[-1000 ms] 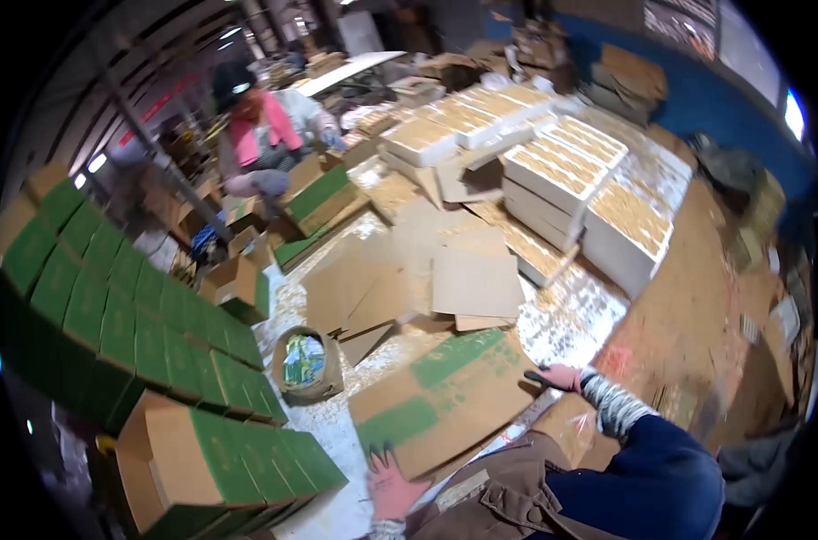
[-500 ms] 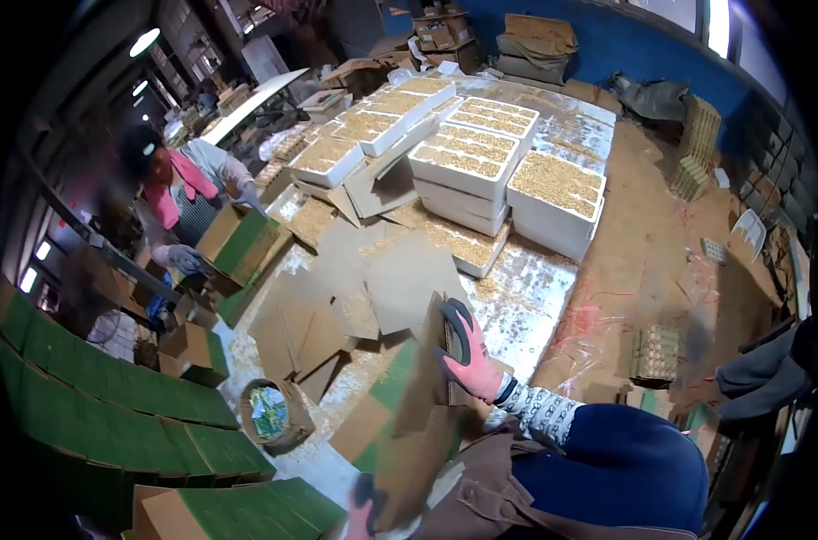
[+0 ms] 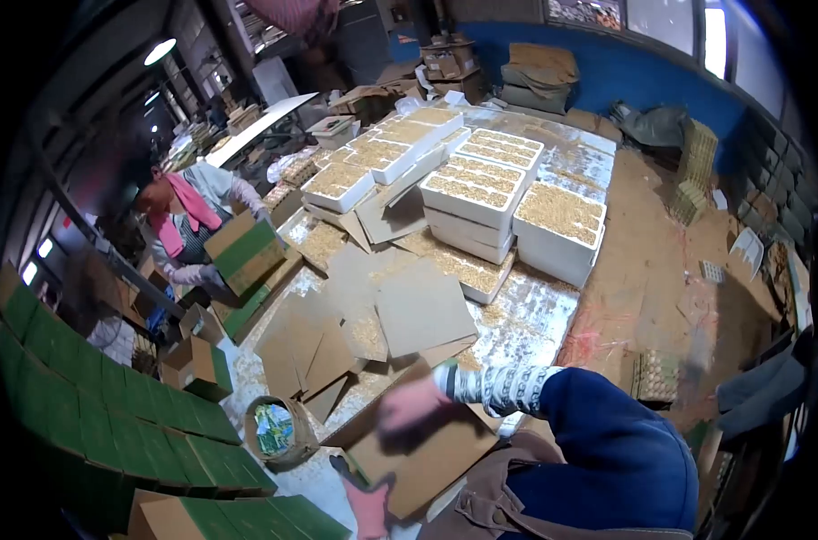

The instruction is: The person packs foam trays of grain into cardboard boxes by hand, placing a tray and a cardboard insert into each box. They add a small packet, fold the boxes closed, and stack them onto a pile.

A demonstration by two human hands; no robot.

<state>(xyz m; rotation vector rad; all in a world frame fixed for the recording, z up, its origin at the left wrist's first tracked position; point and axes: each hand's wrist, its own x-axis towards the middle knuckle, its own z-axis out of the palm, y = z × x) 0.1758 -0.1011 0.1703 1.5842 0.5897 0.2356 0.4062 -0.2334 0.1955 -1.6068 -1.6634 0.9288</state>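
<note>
An open brown cardboard box (image 3: 440, 463) with green on its outside lies in front of me at the table's near edge. My right hand (image 3: 413, 409), in a pink glove with dark fingers, is over the box's far left part; motion blur smears its fingers. Beside the box's near left corner is my left hand (image 3: 366, 506), gloved alike, its thumb and fingers spread apart. Whether it touches the cardboard is hard to see. Flat cardboard sheets (image 3: 424, 310) lie just beyond the box.
White foam trays (image 3: 472, 184) filled with tan bits stand stacked across the table. A round bin (image 3: 289, 457) holds green packets. Green boxes (image 3: 130, 414) line the left side. Across the table, a co-worker (image 3: 188, 216) handles a green-and-brown box (image 3: 245, 255). Egg trays (image 3: 656, 375) sit on the right.
My right hand has moved left and down from the upright cardboard flap to over the box. The box now shows its inside. My left hand's fingers have spread. The co-worker's box has tilted.
</note>
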